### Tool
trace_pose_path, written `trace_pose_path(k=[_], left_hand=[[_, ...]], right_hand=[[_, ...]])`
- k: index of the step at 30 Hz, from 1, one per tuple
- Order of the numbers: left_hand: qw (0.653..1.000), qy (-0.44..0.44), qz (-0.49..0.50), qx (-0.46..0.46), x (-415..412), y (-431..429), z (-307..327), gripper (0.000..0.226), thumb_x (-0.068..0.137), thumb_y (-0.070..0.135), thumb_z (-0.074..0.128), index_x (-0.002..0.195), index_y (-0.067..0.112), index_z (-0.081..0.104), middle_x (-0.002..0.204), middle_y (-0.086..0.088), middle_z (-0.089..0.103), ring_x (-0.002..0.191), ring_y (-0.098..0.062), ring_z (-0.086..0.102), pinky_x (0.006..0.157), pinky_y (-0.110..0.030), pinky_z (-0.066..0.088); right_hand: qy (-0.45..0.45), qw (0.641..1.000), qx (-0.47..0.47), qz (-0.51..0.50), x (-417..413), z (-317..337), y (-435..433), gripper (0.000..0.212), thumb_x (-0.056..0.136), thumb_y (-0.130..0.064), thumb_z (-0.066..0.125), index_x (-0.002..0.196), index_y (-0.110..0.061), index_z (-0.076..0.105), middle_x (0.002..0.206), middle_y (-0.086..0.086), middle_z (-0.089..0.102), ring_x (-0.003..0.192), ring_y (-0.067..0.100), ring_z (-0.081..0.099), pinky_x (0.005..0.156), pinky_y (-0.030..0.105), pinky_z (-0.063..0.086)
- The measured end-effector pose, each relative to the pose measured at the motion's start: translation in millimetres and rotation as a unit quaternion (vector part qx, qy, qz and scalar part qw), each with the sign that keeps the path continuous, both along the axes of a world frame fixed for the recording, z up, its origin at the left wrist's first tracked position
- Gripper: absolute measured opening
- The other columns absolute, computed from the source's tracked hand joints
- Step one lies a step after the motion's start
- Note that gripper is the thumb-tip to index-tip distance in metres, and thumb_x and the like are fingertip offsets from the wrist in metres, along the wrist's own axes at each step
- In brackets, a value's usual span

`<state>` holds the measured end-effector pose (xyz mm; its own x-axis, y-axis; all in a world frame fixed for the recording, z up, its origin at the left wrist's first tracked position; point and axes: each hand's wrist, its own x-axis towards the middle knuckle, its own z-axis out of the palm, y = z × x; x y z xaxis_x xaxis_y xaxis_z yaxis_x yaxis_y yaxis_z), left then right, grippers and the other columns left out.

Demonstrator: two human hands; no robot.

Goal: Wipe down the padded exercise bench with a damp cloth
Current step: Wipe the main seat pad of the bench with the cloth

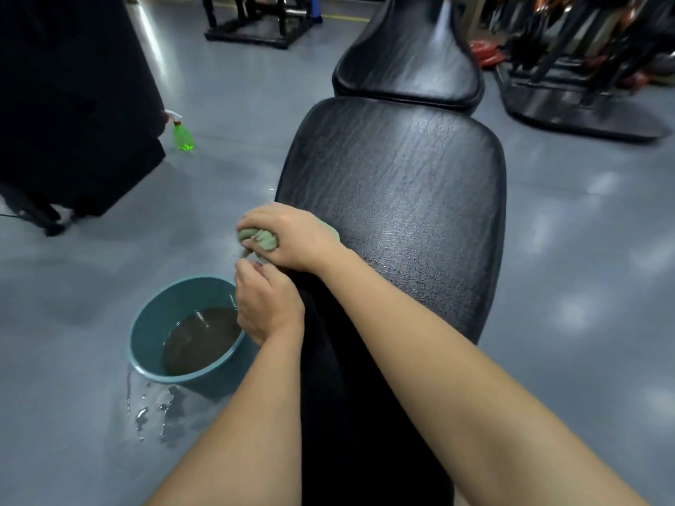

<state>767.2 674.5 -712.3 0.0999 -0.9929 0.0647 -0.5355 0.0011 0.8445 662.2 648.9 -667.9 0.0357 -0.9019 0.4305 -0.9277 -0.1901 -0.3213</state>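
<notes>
A black padded bench [398, 199] runs away from me, its near seat pad wide and glossy, a second pad [409, 56] beyond it. At the seat's left edge my right hand [292, 239] grips a bunched grey-green cloth [261, 239]. Just below it my left hand [266, 301] pinches the cloth's hanging end, above the basin's rim. The teal basin [146, 334] on the floor holds murky brown water [201, 339].
A green spray bottle [182, 135] lies on the grey floor at the left, beside a big black block [73, 104]. Spilled water [157, 414] glistens in front of the basin. Black equipment frames [584, 85] stand at the back right and back centre [255, 27].
</notes>
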Motion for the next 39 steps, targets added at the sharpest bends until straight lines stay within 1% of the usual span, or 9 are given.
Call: trace_pose_path(k=[2, 8, 15, 21, 26, 30, 33, 36, 39], left_hand=[[1.000, -0.008, -0.005, 0.002, 0.6, 0.3, 1.6, 0.028, 0.105, 0.031, 0.036, 0.112, 0.009, 0.052, 0.126, -0.018, 0.061, 0.109, -0.043, 0.057, 0.076, -0.042, 0.033], [0.999, 0.000, -0.038, 0.010, 4.0, 1.6, 6.2, 0.023, 0.101, 0.034, 0.038, 0.093, 0.013, 0.043, 0.096, -0.010, 0.054, 0.097, -0.039, 0.058, 0.072, -0.040, 0.032], [0.998, -0.031, -0.058, -0.019, 5.1, 8.5, 10.9, 0.037, 0.100, 0.042, 0.042, 0.106, 0.006, 0.047, 0.115, -0.018, 0.059, 0.112, -0.040, 0.054, 0.077, -0.046, 0.040], [0.994, -0.062, -0.081, -0.034, 1.7, 10.0, 10.5, 0.034, 0.098, 0.036, 0.035, 0.110, 0.005, 0.044, 0.116, -0.020, 0.057, 0.108, -0.041, 0.055, 0.080, -0.051, 0.045], [0.995, -0.050, -0.081, -0.007, 0.9, 0.8, 2.7, 0.025, 0.102, 0.030, 0.033, 0.106, 0.007, 0.042, 0.122, -0.022, 0.056, 0.106, -0.043, 0.055, 0.075, -0.044, 0.034], [0.998, -0.036, -0.058, 0.004, -0.4, -2.2, 2.2, 0.029, 0.104, 0.032, 0.033, 0.108, 0.007, 0.047, 0.127, -0.022, 0.057, 0.111, -0.045, 0.055, 0.075, -0.042, 0.027], [0.998, -0.028, -0.050, 0.009, -0.3, -2.4, 2.4, 0.027, 0.104, 0.031, 0.035, 0.109, 0.009, 0.050, 0.126, -0.021, 0.059, 0.110, -0.044, 0.055, 0.076, -0.041, 0.028], [0.998, -0.028, -0.052, 0.017, 0.3, -1.9, 5.2, 0.028, 0.104, 0.032, 0.036, 0.110, 0.008, 0.050, 0.126, -0.022, 0.059, 0.109, -0.044, 0.056, 0.076, -0.041, 0.028], [0.998, -0.024, -0.055, 0.020, 0.8, 1.4, 11.5, 0.024, 0.103, 0.031, 0.036, 0.104, 0.010, 0.046, 0.124, -0.020, 0.059, 0.106, -0.043, 0.056, 0.074, -0.039, 0.028]], right_hand=[[-0.020, 1.000, -0.017, 0.017, -6.1, -1.0, 23.4, 0.028, 0.090, -0.021, 0.073, 0.117, -0.014, 0.072, 0.124, 0.000, 0.069, 0.119, 0.021, 0.060, 0.108, 0.019, 0.035], [-0.059, 0.996, -0.032, -0.064, -49.8, -10.8, 156.6, 0.040, 0.094, -0.031, 0.072, 0.130, -0.015, 0.067, 0.137, -0.003, 0.064, 0.135, 0.010, 0.052, 0.120, 0.039, 0.034], [-0.090, 0.983, -0.052, -0.154, -79.8, -26.5, 263.5, 0.044, 0.093, -0.029, 0.073, 0.133, -0.014, 0.065, 0.141, -0.003, 0.062, 0.137, 0.013, 0.052, 0.118, 0.052, 0.035], [-0.084, 0.989, -0.055, -0.105, -81.1, -13.8, 208.4, 0.024, 0.097, -0.027, 0.068, 0.115, -0.013, 0.074, 0.131, -0.001, 0.068, 0.130, 0.009, 0.058, 0.119, 0.048, 0.035], [-0.041, 0.998, -0.040, -0.017, -53.7, -8.0, 84.7, 0.020, 0.095, -0.026, 0.069, 0.109, -0.015, 0.075, 0.124, -0.002, 0.071, 0.123, 0.013, 0.063, 0.119, 0.043, 0.036], [-0.019, 1.000, 0.010, -0.009, -15.7, 7.2, -4.0, 0.023, 0.092, -0.040, 0.061, 0.103, -0.025, 0.074, 0.104, -0.010, 0.073, 0.097, 0.019, 0.068, 0.100, 0.041, 0.050], [-0.022, 0.998, 0.047, -0.033, -7.9, 17.0, -33.3, 0.029, 0.086, -0.051, 0.061, 0.101, -0.031, 0.076, 0.097, -0.009, 0.075, 0.091, 0.017, 0.068, 0.083, 0.037, 0.055], [-0.004, 0.999, 0.042, -0.005, -13.6, 17.2, -22.7, 0.026, 0.087, -0.043, 0.067, 0.106, -0.027, 0.075, 0.100, -0.006, 0.073, 0.097, 0.019, 0.066, 0.085, 0.038, 0.053], [-0.029, 0.999, 0.028, 0.030, -23.2, 16.3, 18.2, 0.031, 0.092, -0.033, 0.068, 0.120, -0.019, 0.068, 0.118, -0.005, 0.069, 0.110, 0.018, 0.063, 0.101, 0.038, 0.048]])
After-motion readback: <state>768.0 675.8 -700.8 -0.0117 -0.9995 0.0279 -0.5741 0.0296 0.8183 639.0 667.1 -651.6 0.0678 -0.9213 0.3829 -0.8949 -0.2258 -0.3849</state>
